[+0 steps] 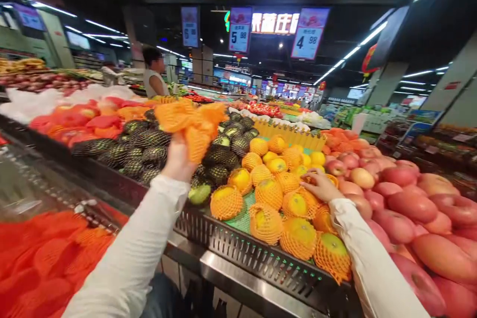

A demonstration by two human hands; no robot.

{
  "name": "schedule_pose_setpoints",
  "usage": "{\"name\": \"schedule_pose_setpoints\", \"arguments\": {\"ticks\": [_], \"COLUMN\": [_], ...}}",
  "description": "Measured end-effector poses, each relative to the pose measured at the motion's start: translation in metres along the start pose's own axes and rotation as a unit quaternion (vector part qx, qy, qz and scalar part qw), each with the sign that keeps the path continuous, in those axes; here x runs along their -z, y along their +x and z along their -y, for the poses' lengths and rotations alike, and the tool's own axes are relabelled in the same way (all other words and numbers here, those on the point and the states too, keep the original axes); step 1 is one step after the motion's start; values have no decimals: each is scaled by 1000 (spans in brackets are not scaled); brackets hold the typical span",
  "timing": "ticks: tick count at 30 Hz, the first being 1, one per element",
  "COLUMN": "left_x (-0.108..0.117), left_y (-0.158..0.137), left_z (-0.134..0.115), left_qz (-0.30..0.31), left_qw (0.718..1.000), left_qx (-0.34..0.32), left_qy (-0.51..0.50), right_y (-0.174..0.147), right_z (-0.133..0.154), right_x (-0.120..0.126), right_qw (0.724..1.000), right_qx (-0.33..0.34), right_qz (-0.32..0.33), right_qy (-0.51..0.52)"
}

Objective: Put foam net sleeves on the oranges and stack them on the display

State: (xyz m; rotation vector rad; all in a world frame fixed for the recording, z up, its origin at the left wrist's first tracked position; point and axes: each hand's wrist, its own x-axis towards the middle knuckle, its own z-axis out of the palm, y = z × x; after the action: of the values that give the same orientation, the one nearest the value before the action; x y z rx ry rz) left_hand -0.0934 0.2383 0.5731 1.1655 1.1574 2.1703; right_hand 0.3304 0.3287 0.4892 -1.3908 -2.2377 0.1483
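Note:
I stand at a supermarket fruit stand. My left hand (pixel 178 159) is raised above the display and grips a bunch of orange foam net sleeves (pixel 192 124). My right hand (pixel 321 186) reaches down among yellow mangoes wrapped in orange nets (pixel 268 194); its fingers rest on one netted mango (pixel 316 176) near the pile's right side. Both of my arms wear white sleeves.
Avocados in black nets (pixel 137 151) lie left of the mangoes, and red apples (pixel 410 208) are heaped on the right. A perforated metal rim (pixel 253 253) edges the stand. Orange nets (pixel 40 258) fill the lower left. A person in a sleeveless top (pixel 153 79) stands behind the stand.

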Motion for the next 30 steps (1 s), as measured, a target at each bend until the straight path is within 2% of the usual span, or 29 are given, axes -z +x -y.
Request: {"name": "schedule_pose_setpoints", "arguments": {"ticks": [1,3,4,6,7,9,10,13,14,16,19,21,23,26,30], "left_x": [-36,-99,-126,-162,-172,-178,-176,-168,-168,-177,-198,-207,-207,-196,-189], "left_y": [-2,-10,-15,-25,-29,-39,-44,-64,-73,-94,-123,-132,-130,-114,-104], "left_z": [9,32,44,65,73,82,83,78,75,70,67,67,69,73,74], "left_qz": [63,133,150,185,208,262,291,370,390,409,389,370,379,405,373], "left_qw": [997,990,989,981,971,938,907,784,753,718,710,712,722,739,757], "left_qx": [-19,-8,3,10,3,-34,-61,-112,-120,-143,-138,-119,-120,-127,-101], "left_qy": [-38,-40,-21,61,115,226,298,487,516,545,571,585,566,523,528], "right_y": [-1,-2,-2,-3,-4,-5,-5,-7,-7,-8,-8,-8,-7,-7,-7], "right_z": [1,3,5,8,10,14,17,25,28,33,36,35,34,30,29], "right_x": [0,1,1,2,2,2,2,2,2,3,7,9,11,15,20], "right_qw": [1000,1000,1000,1000,1000,1000,1000,997,996,995,990,989,991,984,942], "right_qx": [-1,3,6,9,7,-4,-14,-40,-33,17,102,110,78,6,-81], "right_qz": [-1,-7,-9,-7,-3,-1,-9,-56,-67,-69,-53,-51,-76,-162,-312], "right_qy": [2,9,12,13,10,1,-1,23,39,65,83,84,79,77,96]}}
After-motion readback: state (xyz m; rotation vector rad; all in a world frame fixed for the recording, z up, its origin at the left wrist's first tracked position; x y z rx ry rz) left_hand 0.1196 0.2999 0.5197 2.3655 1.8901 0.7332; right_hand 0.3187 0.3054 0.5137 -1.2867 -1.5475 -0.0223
